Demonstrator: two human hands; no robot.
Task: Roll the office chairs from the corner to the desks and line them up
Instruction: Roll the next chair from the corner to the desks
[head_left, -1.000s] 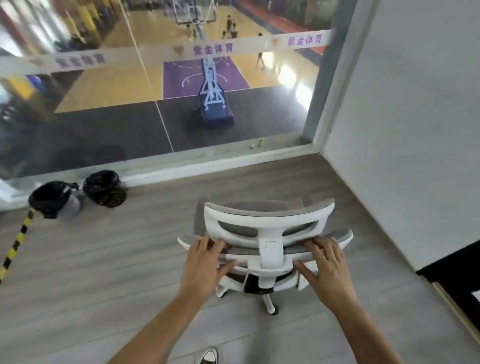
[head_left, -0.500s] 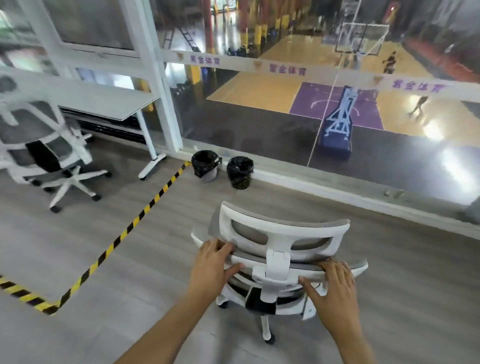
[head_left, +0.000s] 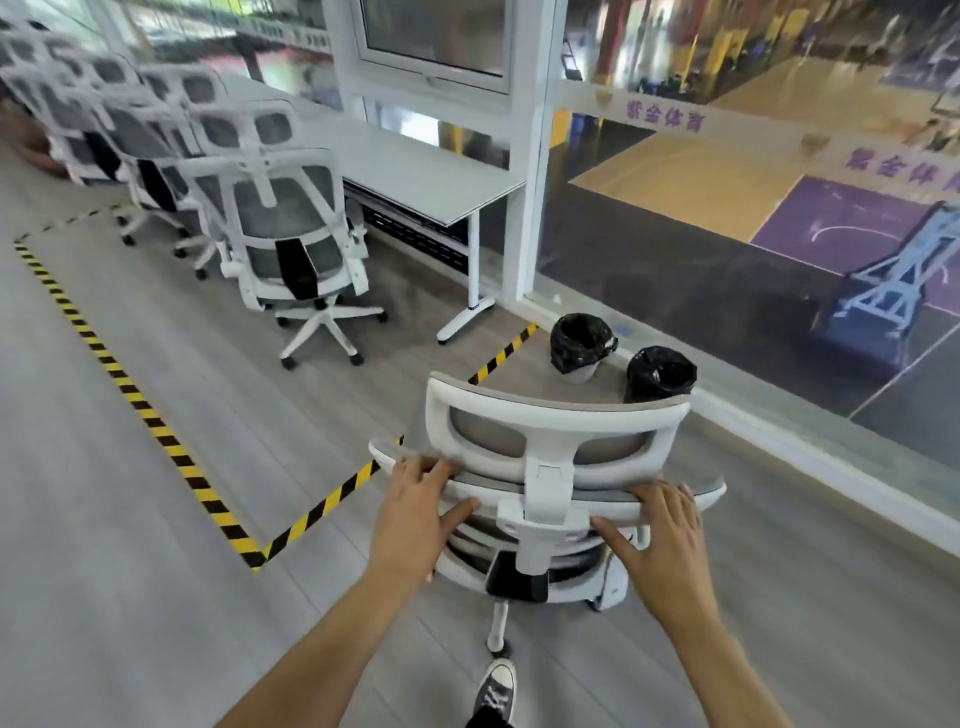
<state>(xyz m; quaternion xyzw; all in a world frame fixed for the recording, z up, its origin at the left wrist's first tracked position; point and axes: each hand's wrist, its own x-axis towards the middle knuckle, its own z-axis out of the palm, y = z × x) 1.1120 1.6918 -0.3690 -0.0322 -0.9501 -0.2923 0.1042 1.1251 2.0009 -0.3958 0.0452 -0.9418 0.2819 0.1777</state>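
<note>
Just short of the two bins (head_left: 582, 347), both hands, left hand (head_left: 415, 512) and right hand (head_left: 660, 540), apparently clamp the office chair (head_left: 550, 467) backrest; veering right could topple them.

The office chair (head_left: 550, 467) now sits turned left from the corner wall, nearer the striped floor tape (head_left: 311, 514) and the tabletop (head_left: 415, 171) with its lined-up chairs (head_left: 280, 218).
</note>
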